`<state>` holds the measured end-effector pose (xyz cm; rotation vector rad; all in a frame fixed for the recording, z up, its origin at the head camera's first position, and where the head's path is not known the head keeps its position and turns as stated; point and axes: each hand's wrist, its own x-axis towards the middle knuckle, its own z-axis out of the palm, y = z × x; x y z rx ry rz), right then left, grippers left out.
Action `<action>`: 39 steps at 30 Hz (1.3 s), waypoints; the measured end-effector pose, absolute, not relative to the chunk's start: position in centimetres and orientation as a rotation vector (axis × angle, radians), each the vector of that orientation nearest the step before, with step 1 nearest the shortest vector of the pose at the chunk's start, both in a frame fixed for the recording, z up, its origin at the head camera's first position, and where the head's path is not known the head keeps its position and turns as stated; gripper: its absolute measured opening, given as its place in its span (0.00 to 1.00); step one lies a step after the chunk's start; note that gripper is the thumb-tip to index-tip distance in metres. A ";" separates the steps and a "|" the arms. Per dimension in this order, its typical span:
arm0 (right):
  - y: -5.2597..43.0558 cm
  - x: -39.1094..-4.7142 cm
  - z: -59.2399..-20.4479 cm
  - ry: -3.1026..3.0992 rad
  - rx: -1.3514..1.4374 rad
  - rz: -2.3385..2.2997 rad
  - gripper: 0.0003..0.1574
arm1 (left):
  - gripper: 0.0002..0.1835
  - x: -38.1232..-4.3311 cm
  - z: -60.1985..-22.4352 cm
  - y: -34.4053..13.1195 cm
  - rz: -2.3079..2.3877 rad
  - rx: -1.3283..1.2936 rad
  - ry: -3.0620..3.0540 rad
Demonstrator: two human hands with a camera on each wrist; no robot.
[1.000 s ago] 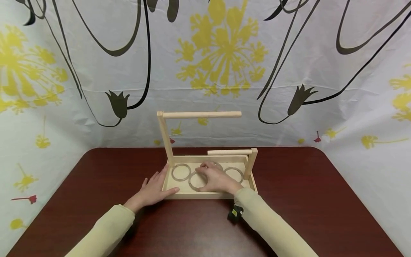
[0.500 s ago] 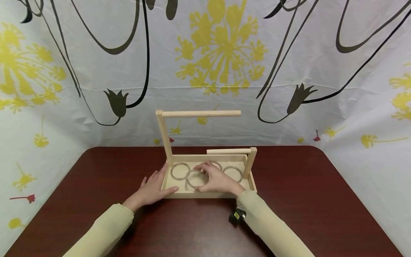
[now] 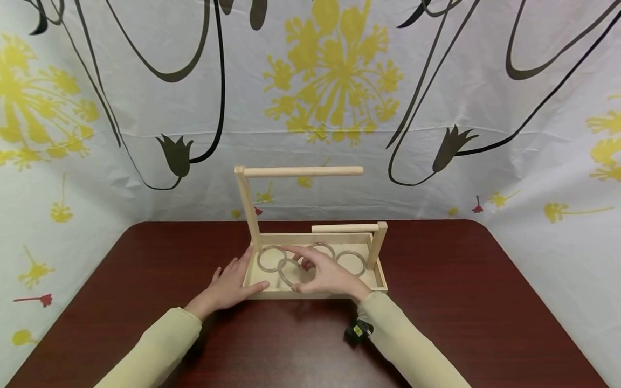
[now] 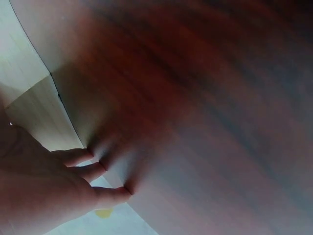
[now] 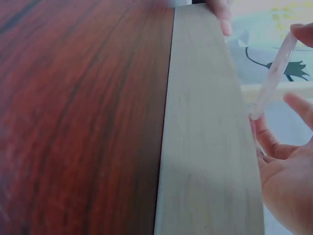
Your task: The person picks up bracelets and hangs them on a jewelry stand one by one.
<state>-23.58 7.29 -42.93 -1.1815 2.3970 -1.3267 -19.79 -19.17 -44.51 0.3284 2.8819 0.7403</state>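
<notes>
A pale wooden tray (image 3: 301,295) stands on the table. My right hand (image 3: 330,272) is over its middle, pinching a translucent ring (image 3: 280,274) between thumb and fingertips. In the right wrist view this ring (image 5: 275,73) is tilted up above the tray's front wall (image 5: 205,122). Other similar rings lie in the tray: one at the left (image 3: 259,260), one at the back (image 3: 322,243), partly behind the right hand, and one at the right (image 3: 350,252). My left hand (image 3: 228,283) rests spread at the tray's left end, thumb over the front corner.
From the tray's left end rises a tall post (image 3: 249,210) with a long dowel (image 3: 303,172) pointing right. A shorter post (image 3: 378,245) at the right carries a dowel (image 3: 344,228) pointing left. The dark red table (image 3: 170,258) meets a patterned cloth (image 3: 310,205) behind.
My right hand has shifted slightly left and raised the pinched ring from flat among the others to a tilt, its index finger stretching further left. The left hand stays put.
</notes>
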 end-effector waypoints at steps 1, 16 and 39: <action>7.3 -23.5 -42.9 2.400 -1.183 -1.325 0.50 | 0.56 -19.8 -44.5 -19.2 0.743 0.329 2.881; 7.0 -20.6 -37.9 2.270 -1.208 -1.539 0.39 | 0.55 -19.9 -44.2 -19.2 0.722 0.330 2.876; 6.8 -19.9 -34.3 2.287 -1.402 -1.783 0.40 | 0.56 -19.9 -44.4 -19.3 0.739 0.331 2.873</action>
